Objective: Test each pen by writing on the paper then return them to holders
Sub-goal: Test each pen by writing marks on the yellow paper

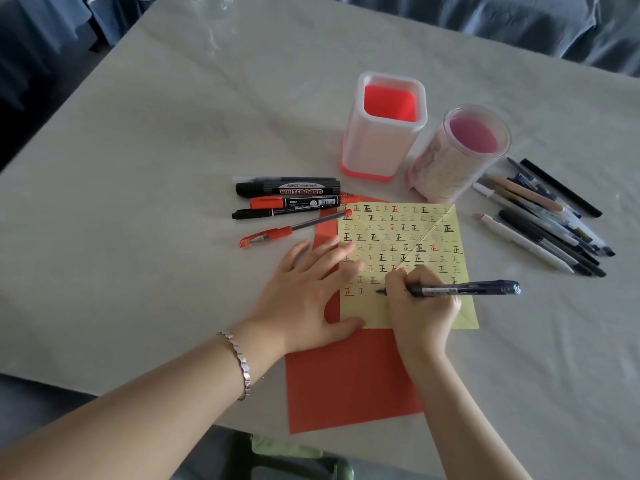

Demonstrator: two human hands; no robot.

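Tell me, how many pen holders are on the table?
2. The square white holder stands beyond the yellow paper; the round clear holder stands close on its right, near the loose pens. No pen shows in either.

Soft dim daylight, wide-angle edge distortion

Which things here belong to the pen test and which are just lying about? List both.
In the job: right hand, blue pen, left hand, yellow paper, square holder, round holder, markers at left, pens at right.
Lying about: red sheet, clear glass object, bracelet.
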